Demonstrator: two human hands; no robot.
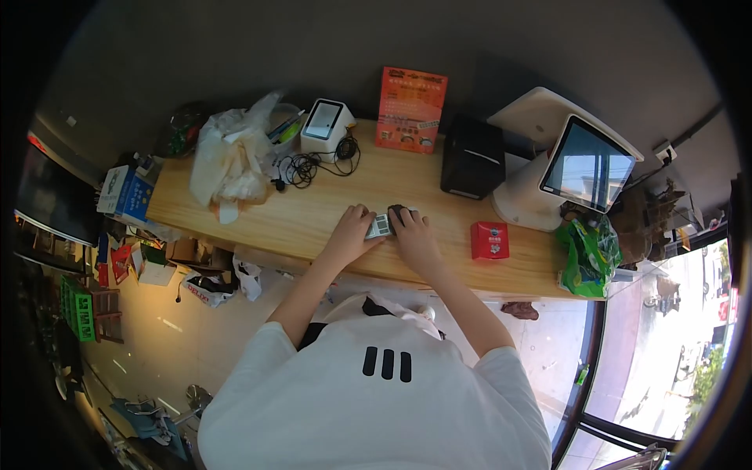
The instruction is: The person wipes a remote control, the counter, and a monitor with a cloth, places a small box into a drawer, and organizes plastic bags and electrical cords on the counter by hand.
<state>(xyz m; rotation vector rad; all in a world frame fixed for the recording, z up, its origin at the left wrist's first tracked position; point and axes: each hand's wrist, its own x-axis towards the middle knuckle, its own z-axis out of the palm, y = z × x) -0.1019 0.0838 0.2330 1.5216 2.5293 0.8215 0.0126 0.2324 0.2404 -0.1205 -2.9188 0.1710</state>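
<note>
Head view. Small labelled item (379, 226): whitish-grey, flat-looking, boxy, with dark printed blocks on its face and a dark part (397, 211) at its right end. Sits between both hands, near the middle of the wooden table's (301, 223) near edge. Left hand (354, 229) has a narrow grip on its left end; right hand (413, 232) has bent fingers closed over the dark part.

Containers: crumpled translucent plastic bag (227, 160) toward far left corner, pale contents showing through. Clear container (287, 117) just beside it at far edge, pens inside. Green plastic bag (589, 252) on near right corner, contents not readable. Red box (490, 240) near the near edge, right of the hands; can't see inside. Blue-and-white carton (125, 192) past the left end, bottles or similar at its top.

Hard to see: fingers cover both ends of the item, so full outline hidden; label text too small. Can't tell if the item touches the tabletop or is slightly raised. Thumbs mostly hidden. Screen (591, 164) near the right end mostly glare. Dark lens border cuts off the far-left shelves and stuff.
</note>
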